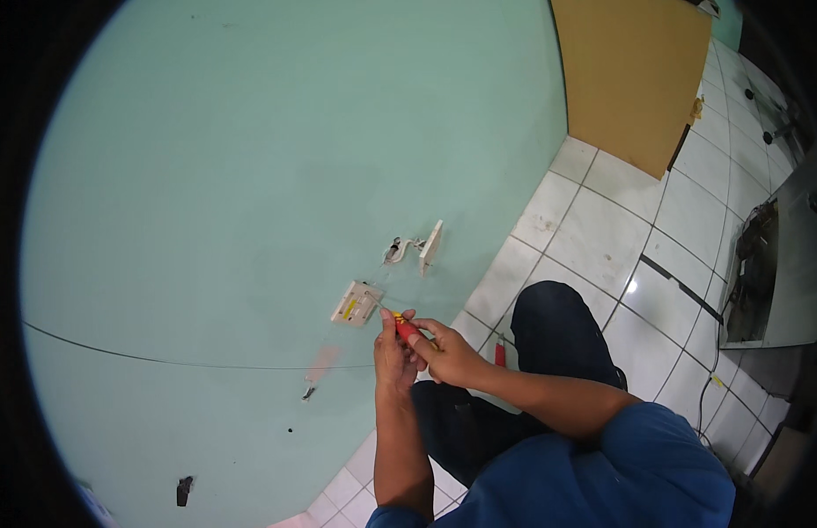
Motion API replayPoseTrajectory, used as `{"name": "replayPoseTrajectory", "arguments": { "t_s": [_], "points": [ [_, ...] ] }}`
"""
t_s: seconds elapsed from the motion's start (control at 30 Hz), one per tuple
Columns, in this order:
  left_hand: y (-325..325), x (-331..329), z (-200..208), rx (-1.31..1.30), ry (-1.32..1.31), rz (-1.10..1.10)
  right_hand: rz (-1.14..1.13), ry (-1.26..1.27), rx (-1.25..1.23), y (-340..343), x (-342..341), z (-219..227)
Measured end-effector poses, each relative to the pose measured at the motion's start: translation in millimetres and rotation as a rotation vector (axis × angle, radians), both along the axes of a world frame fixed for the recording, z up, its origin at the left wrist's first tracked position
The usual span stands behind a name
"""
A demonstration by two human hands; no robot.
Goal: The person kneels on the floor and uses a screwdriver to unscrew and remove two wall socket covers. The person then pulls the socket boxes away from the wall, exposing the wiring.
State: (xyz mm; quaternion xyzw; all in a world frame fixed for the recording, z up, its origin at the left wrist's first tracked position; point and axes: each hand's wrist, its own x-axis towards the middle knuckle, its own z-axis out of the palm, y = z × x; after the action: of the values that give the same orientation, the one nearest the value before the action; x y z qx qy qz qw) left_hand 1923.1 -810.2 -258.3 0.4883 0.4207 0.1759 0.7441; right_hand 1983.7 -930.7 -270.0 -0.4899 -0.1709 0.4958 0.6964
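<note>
A red and yellow screwdriver [406,328] is in my right hand [452,354], which wraps its handle from behind. My left hand [392,358] closes round the front part of the same screwdriver, thumb and fingers near its shaft. The shaft points up and left to a white wall plate [356,304] with a yellow strip, fixed at the pale green wall; whether the tip sits in a screw is too small to tell. Just above and to the right, a second white plate [432,248] hangs away from the wall on wires out of a small wall opening [394,251].
A thin dark line [197,363] crosses the wall toward my left wrist. Lower left are a small wall hole [308,390] and a dark patch [184,491]. On the tiled floor [593,238] lies a red-handled tool [500,354]. A tan board [637,79] stands far right.
</note>
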Motion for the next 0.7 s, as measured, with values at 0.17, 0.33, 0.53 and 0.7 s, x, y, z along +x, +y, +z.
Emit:
{"name": "replayPoseTrajectory", "arguments": {
  "t_s": [0.17,0.33,0.53,0.7],
  "points": [
    [-2.2,1.6,3.5,0.027,0.031,-0.062,-0.008,-1.298,-0.23,-4.3,-7.6,-5.3],
    [-1.4,0.4,-2.7,0.015,-0.041,0.036,-0.275,-0.387,0.148,2.7,-4.3,-4.0],
    [12.4,-1.5,-1.7,-0.123,-0.127,-0.098,0.026,-1.111,-0.202,4.9,1.1,11.6],
    [7.7,-0.5,-2.5,-0.089,-0.108,-0.025,-0.211,-0.566,0.068,-1.5,1.7,13.9]
  ]
}}
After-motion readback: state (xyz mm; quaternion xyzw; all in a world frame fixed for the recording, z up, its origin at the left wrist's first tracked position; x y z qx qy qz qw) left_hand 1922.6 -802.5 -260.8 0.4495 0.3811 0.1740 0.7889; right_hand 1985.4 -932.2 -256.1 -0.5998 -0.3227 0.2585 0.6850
